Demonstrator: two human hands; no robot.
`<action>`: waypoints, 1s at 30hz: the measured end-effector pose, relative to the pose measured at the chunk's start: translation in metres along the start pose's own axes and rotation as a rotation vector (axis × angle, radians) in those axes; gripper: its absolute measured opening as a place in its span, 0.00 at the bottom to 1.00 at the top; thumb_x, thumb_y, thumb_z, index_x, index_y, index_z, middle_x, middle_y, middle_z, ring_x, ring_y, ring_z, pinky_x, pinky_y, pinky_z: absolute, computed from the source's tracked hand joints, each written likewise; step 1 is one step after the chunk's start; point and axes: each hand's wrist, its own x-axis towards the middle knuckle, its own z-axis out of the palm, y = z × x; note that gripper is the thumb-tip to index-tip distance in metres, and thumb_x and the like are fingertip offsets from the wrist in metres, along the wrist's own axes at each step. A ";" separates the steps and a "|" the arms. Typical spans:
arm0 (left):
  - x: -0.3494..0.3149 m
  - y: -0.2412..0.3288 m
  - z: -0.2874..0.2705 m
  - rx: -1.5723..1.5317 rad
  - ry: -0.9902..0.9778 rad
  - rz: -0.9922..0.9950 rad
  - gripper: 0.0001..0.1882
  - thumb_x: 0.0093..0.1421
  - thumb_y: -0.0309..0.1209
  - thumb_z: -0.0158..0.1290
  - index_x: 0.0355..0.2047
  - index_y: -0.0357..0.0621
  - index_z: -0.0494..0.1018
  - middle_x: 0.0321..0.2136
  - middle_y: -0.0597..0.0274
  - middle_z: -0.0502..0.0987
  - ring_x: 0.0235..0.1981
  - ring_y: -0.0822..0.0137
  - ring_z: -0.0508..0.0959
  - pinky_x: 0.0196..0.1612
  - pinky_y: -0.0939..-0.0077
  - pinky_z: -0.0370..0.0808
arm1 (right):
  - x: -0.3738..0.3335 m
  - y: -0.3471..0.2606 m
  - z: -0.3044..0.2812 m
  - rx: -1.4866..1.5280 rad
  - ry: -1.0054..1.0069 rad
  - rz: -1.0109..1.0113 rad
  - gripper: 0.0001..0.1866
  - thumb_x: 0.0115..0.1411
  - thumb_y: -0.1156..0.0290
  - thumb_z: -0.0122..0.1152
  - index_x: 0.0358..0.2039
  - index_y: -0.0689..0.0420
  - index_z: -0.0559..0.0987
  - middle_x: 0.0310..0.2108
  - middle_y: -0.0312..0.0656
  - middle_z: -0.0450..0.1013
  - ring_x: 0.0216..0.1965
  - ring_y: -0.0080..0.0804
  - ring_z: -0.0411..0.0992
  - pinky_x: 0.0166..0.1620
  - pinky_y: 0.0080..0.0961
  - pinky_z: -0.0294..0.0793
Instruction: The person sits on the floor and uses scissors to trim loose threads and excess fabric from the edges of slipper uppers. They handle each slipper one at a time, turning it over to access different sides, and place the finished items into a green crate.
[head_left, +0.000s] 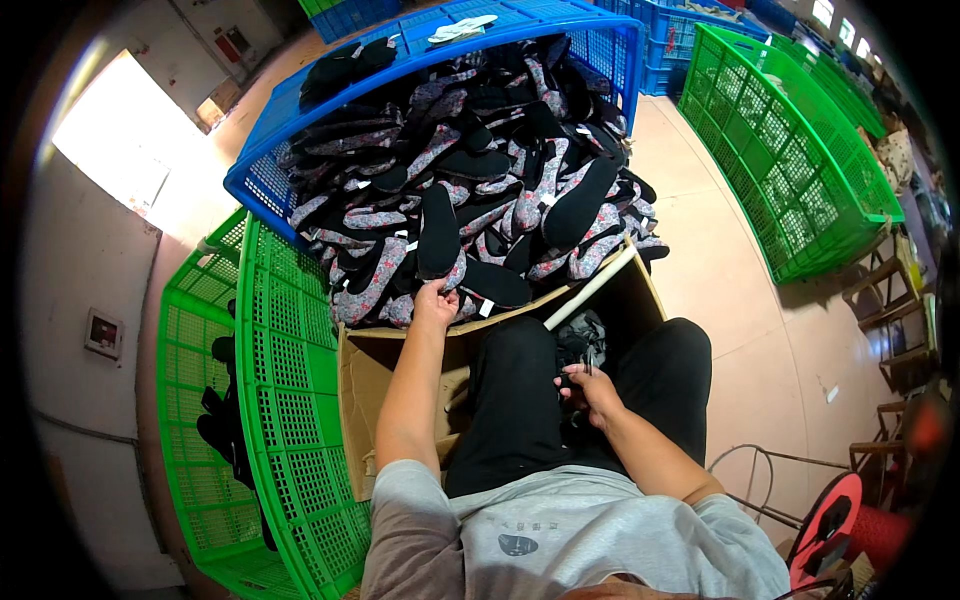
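A heap of slippers (487,165) with black soles and grey-pink floral uppers spills from a blue plastic crate (440,30) lying on its side, its mouth facing me. At the near edge of the heap my left hand (437,300) has its fingers closed on the lower end of one slipper (439,232), whose black sole faces up. Another slipper (493,284) with a white tag lies just right of that hand. Over my lap, my right hand (592,392) is closed around a small dark thing, mostly hidden by the fingers; a thin dark tip shows above them.
A cardboard box (362,400) stands below the heap, with a pale rod (592,288) across its corner. Green crates (290,400) stand at the left, and a long green crate (790,160) at the right. A red reel-like wheel (828,525) is at the lower right.
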 end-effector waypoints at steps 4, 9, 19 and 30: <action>-0.065 -0.021 0.010 -0.091 -0.087 -0.088 0.09 0.58 0.23 0.48 0.41 0.37 0.68 0.35 0.53 0.75 0.30 0.62 0.73 0.30 0.74 0.68 | -0.002 0.000 -0.003 -0.003 0.019 -0.011 0.08 0.63 0.74 0.48 0.43 0.53 0.71 0.35 0.39 0.79 0.25 0.19 0.73 0.20 0.15 0.58; -0.129 -0.031 -0.014 -0.243 -0.295 -0.214 0.14 0.59 0.25 0.46 0.44 0.29 0.67 0.35 0.50 0.75 0.32 0.61 0.74 0.31 0.73 0.70 | -0.002 -0.001 0.001 -0.019 0.007 -0.006 0.09 0.62 0.74 0.48 0.44 0.53 0.71 0.35 0.38 0.78 0.26 0.18 0.73 0.19 0.15 0.55; -0.257 -0.108 -0.031 -0.051 -0.464 -0.317 0.14 0.54 0.17 0.52 0.42 0.30 0.70 0.37 0.48 0.77 0.39 0.55 0.78 0.44 0.64 0.77 | -0.037 -0.015 0.012 0.041 -0.225 -0.354 0.16 0.63 0.68 0.56 0.51 0.56 0.71 0.39 0.39 0.78 0.25 0.13 0.69 0.19 0.10 0.55; -0.305 -0.182 -0.014 0.241 -0.489 -0.074 0.17 0.58 0.22 0.57 0.48 0.44 0.70 0.41 0.63 0.77 0.40 0.68 0.76 0.41 0.72 0.75 | -0.051 -0.011 0.001 -0.036 -0.391 -0.503 0.24 0.59 0.65 0.64 0.54 0.58 0.70 0.35 0.29 0.72 0.29 0.13 0.65 0.31 0.13 0.66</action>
